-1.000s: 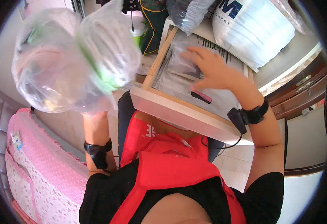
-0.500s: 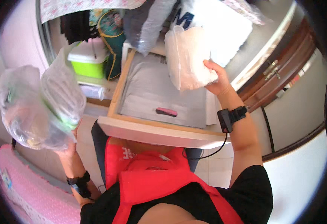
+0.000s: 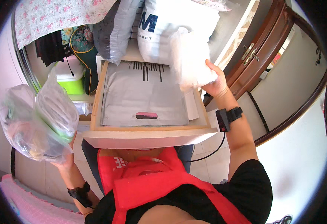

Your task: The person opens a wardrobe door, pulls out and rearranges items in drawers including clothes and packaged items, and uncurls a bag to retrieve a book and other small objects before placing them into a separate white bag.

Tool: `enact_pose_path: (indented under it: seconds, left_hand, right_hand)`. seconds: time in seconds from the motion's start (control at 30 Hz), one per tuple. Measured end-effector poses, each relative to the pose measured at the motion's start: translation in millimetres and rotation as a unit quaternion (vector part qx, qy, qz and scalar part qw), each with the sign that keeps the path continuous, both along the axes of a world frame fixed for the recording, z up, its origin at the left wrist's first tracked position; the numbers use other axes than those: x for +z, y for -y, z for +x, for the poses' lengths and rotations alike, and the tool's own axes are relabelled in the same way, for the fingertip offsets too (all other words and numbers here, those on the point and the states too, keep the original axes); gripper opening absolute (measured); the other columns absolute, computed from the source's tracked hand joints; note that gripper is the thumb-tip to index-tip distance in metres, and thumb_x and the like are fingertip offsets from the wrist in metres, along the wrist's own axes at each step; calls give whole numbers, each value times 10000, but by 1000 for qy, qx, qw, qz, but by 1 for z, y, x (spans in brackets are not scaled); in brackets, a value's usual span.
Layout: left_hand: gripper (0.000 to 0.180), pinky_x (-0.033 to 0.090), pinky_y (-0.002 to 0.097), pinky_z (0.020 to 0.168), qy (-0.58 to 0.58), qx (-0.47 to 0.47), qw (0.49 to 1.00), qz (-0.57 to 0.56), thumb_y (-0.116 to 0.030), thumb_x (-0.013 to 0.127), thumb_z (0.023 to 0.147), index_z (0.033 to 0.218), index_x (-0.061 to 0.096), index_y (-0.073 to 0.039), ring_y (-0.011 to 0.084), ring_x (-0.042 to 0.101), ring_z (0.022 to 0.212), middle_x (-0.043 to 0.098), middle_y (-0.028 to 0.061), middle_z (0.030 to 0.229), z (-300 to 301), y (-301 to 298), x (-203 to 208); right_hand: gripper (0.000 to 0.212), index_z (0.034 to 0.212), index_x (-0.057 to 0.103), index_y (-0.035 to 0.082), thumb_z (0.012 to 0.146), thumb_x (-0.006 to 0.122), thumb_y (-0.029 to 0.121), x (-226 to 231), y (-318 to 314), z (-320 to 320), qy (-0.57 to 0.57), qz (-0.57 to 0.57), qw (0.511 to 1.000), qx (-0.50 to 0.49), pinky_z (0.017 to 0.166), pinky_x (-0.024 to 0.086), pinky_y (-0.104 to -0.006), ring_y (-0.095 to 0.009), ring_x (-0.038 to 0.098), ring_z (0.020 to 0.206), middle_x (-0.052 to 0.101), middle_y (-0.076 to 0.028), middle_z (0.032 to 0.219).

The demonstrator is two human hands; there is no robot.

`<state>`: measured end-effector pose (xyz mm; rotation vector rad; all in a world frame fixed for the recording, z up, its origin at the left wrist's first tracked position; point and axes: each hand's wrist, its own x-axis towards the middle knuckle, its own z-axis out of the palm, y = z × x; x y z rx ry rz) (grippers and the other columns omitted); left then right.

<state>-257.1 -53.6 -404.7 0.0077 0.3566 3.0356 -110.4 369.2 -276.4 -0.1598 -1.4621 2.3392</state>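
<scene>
My left hand (image 3: 67,156) grips two filled clear plastic bags from below, out to the left of the drawer. The larger bag (image 3: 19,123) holds mixed items I cannot make out. Beside it, the smaller bag (image 3: 59,106) has whitish contents and a green lower edge. My right hand (image 3: 216,81) is closed on a pale packet in clear plastic (image 3: 191,61), slightly blurred, above the drawer's back right part. Beneath lies the open wooden drawer (image 3: 152,137), in which a flat grey plastic bag (image 3: 144,99) with a cut-out handle covers most of the bottom.
Behind the drawer stand a white printed bag (image 3: 157,44) and a grey plastic-wrapped bundle (image 3: 113,33). A white and lime-green box (image 3: 72,84) sits in the left compartment, under a floral cloth (image 3: 59,16). A brown door frame (image 3: 262,52) is at right, pink bedding (image 3: 32,201) at lower left.
The view has shifted, so the drawer and cabinet sit further left. The pale packet has moved right relative to the drawer, uncovering more of the grey bag. Both hands keep their hold.
</scene>
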Motion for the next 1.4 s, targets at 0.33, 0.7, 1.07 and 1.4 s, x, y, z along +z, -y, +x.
enact_pose_path:
  seconds: [0.33,0.7,1.07,1.4]
  left_hand:
    - [685,34,696,1026,-13,17,999,-37,-482,466,876,1434,227,-165,364,83,1376,149,69,1507,-1,6,-5]
    - [712,72,689,1024,27,50,998,-37,-485,503,845,1431,232,-186,369,123,1365,188,76,1494,5,1,3]
    - [744,62,677,1040,-41,7,999,-3,-490,510,838,1430,220,-144,373,118,1366,188,87,1492,-9,23,-37]
    - [692,176,537,1073,-73,35,988,-130,-549,460,842,1392,306,-157,290,239,1334,281,56,1448,-21,37,-81]
  right_hand:
    - [613,1371,322,43,886,559,333,-1,21,-6,66,380,915,-122,987,356,-415,-251,488,1155,525,-136,1240]
    - [683,1339,396,115,760,713,291,-28,18,-38,137,747,651,7,1028,318,-383,-341,401,1210,454,-184,1275]
    - [815,1265,442,-9,587,813,250,-26,37,-63,334,611,710,103,966,364,-316,-213,504,1093,554,-114,1173]
    - [842,1287,409,-3,591,793,272,-14,77,-88,184,631,731,183,965,352,-303,-205,474,1112,526,-125,1197]
